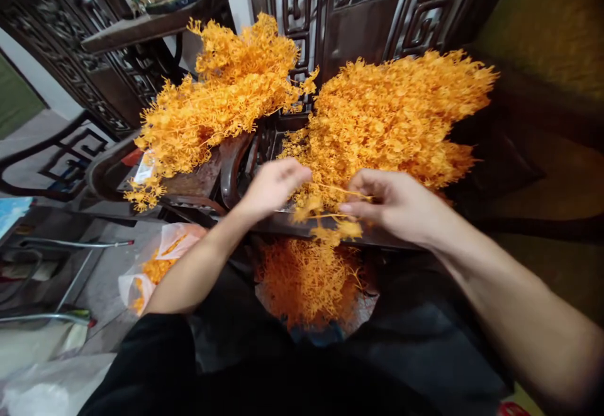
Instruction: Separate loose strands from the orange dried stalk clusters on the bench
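Observation:
Two big heaps of orange artificial sprigs lie before me: a left heap (221, 98) on a dark wooden chair and a right heap (394, 117) on the bench beside it. My left hand (271, 186) has its fingers closed on the near edge of the right heap. My right hand (391, 205) pinches a thin orange sprig (330, 205) that stretches toward the left hand. More orange sprigs (306, 281) sit low between my knees.
Dark carved wooden chairs and panels (368, 7) stand behind the heaps. A plastic bag (155, 265) holding orange sprigs lies on the floor at left, near metal rods (70, 244). White plastic (47, 387) fills the bottom left corner.

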`<act>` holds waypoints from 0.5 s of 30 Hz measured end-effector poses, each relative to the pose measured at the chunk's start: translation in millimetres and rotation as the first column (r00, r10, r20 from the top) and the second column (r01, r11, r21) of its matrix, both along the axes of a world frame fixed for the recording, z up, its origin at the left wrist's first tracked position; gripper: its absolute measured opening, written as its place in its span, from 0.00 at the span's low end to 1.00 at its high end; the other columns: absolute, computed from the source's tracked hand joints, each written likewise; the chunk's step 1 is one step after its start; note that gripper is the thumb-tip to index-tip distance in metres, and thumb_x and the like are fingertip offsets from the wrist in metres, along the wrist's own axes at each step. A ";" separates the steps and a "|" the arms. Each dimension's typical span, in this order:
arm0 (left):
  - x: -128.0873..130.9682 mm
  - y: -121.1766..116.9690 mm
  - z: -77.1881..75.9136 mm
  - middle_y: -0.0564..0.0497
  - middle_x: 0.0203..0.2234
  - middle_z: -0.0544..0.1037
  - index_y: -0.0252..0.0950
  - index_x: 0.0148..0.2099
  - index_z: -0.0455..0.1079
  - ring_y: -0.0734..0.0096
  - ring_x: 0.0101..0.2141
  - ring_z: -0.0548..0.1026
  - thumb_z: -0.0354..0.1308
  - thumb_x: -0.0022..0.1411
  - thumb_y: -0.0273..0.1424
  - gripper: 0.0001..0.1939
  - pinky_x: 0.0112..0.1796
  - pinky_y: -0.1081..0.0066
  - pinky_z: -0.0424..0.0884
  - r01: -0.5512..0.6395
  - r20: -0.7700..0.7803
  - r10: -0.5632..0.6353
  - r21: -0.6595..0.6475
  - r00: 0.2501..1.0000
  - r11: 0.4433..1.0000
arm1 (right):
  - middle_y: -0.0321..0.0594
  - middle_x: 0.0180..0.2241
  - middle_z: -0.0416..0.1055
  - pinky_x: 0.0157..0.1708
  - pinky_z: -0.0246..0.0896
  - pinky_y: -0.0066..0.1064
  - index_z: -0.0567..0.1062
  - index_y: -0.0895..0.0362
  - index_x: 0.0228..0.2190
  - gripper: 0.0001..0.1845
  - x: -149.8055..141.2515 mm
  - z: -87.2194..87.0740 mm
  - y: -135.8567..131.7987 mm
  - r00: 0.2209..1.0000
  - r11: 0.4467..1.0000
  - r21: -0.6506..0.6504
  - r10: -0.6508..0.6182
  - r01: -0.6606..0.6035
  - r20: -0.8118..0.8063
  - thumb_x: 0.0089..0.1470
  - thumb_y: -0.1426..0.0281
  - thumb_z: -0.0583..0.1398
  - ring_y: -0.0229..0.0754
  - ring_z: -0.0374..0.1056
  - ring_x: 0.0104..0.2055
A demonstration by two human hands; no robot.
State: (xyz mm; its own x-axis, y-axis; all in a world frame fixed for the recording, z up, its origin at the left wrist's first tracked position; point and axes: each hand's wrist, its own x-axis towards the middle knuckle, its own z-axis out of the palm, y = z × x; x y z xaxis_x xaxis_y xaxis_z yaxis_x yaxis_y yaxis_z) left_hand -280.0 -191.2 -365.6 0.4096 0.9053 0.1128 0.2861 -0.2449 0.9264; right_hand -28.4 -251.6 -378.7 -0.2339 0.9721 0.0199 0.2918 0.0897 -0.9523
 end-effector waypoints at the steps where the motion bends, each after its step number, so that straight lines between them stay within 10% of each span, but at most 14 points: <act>1: -5.3 5.4 -1.4 0.60 0.19 0.60 0.36 0.32 0.69 0.81 0.19 0.54 0.64 0.65 0.44 0.18 0.22 0.76 0.48 -0.088 0.124 0.097 -0.076 0.988 0.993 | 0.33 0.22 0.66 0.23 0.52 0.30 0.70 0.55 0.25 0.25 9.6 1.2 -0.3 0.999 0.999 -0.011 -0.052 0.052 0.006 0.44 0.54 0.76 0.34 0.58 0.23; 5: -3.8 12.6 -10.2 0.63 0.19 0.54 0.36 0.36 0.67 0.85 0.16 0.48 0.65 0.66 0.45 0.18 0.18 0.79 0.41 0.007 0.391 0.180 -0.433 0.903 0.901 | 0.33 0.22 0.66 0.22 0.49 0.30 0.70 0.54 0.27 0.25 36.4 -2.1 -2.5 0.967 0.966 0.021 -0.256 0.256 -0.016 0.42 0.53 0.76 0.34 0.56 0.22; 11: 32.5 8.8 -17.9 0.49 0.30 0.72 0.37 0.39 0.62 0.78 0.22 0.68 0.53 0.66 0.29 0.02 0.17 0.80 0.49 0.294 0.507 0.190 -0.722 0.841 0.626 | 0.36 0.24 0.69 0.26 0.55 0.32 0.71 0.54 0.26 0.20 41.1 -15.3 -6.7 0.933 0.944 0.217 -0.294 0.249 0.206 0.52 0.54 0.70 0.38 0.61 0.25; 13: 39.0 12.0 -16.7 0.50 0.30 0.72 0.38 0.38 0.60 0.78 0.20 0.64 0.51 0.61 0.28 0.02 0.17 0.79 0.46 0.301 0.488 0.161 -0.731 0.858 0.612 | 0.37 0.25 0.71 0.29 0.57 0.33 0.71 0.54 0.26 0.17 43.8 -15.8 -9.8 0.914 0.936 0.253 -0.310 0.244 0.264 0.53 0.57 0.69 0.39 0.63 0.26; 15: 46.1 12.9 -15.7 0.51 0.28 0.70 0.38 0.37 0.61 0.79 0.18 0.57 0.49 0.64 0.33 0.04 0.18 0.76 0.45 0.236 0.387 0.042 -0.641 0.921 0.731 | 0.37 0.25 0.71 0.29 0.57 0.33 0.71 0.54 0.27 0.15 46.9 -15.8 -13.8 0.905 0.939 0.253 -0.306 0.234 0.296 0.55 0.60 0.68 0.39 0.64 0.27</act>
